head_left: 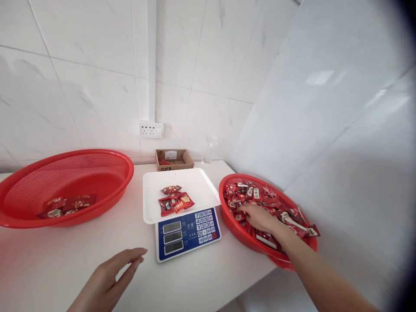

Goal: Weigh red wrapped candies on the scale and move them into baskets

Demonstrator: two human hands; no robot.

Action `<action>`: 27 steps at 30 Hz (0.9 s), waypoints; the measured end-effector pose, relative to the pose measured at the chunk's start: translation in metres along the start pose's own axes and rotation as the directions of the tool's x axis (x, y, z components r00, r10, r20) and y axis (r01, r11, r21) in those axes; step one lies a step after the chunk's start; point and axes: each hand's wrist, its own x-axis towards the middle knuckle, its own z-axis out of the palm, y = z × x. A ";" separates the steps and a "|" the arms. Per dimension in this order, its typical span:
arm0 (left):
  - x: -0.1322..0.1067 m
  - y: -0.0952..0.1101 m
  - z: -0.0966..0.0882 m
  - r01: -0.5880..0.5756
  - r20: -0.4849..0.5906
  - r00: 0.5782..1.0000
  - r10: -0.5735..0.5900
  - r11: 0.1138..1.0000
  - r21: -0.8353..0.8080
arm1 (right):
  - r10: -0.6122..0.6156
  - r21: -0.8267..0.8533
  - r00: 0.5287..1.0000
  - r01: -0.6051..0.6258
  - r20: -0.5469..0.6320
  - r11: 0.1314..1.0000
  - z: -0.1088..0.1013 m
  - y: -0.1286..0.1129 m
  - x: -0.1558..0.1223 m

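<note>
My right hand (260, 218) reaches into the red basket (238, 230) on the right, its fingers drawn together on a small red candy packet (239, 216). More red packets of different sizes lie around it, and the fingertips are partly hidden among them. Over the white table, left of the scale's display, my left hand (113, 277) has thumb and forefinger tips nearly meeting, with nothing between them. Several red candy packets (177, 202) lie on the white tray (198, 182) of the weighing scale (188, 234). The scale's blue panel faces me with its displays and keypad.
On the left stands a larger red basket (110, 190) with some red packets (69, 204) at its bottom. A small cardboard box (174, 160) and a clear plastic container (208, 151) sit by the tiled wall, below a socket (151, 129). The table (130, 236) has its front edge at lower right.
</note>
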 end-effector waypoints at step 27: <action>-0.002 0.005 0.000 0.059 0.106 0.993 -0.051 0.996 -0.074 | 0.202 0.535 0.900 0.040 -0.386 0.844 -0.035 -0.034 0.016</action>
